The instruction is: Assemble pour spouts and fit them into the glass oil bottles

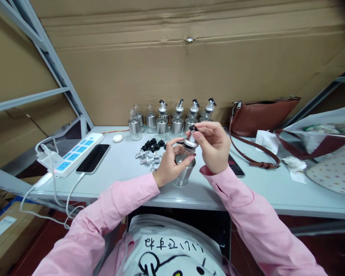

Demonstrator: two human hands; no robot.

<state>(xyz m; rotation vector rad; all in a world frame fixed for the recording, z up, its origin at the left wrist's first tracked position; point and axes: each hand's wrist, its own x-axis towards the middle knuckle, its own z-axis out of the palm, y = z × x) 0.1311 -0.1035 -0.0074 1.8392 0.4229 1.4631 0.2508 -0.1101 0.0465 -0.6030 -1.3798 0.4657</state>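
Left hand (172, 163) curled round the neck of the glass bottle (183, 175) at the table's near edge, seemingly to steady it — right hand (215, 147) fingers pinched closed on the pourer top (190, 141), apparently keeping it upright.

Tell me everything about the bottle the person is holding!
The bottle looks like clear glass, with a shiny, silver, metal-looking band around its body. A silver and black spout is at its top. It is roughly upright, near the front edge of the table. The left hand holds it near the neck, hiding part of it, and the right hand grips the spout.
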